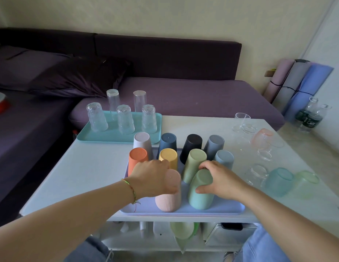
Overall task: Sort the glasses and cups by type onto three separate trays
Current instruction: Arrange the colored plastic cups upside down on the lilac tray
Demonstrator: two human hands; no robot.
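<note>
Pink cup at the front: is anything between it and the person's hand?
Nothing visible does. The left hand grips the pink cup from above, on the lilac tray. The right hand likewise grips the green cup beside it.

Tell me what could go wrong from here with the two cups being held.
1. The left hand on the pink cup and the right hand on the green cup sit close to the yellow cup and pale green cup; knuckles might topple those.
2. Both held cups stand by the near rim of the lavender tray, at the front edge of the table; a slip may send one off.
</note>
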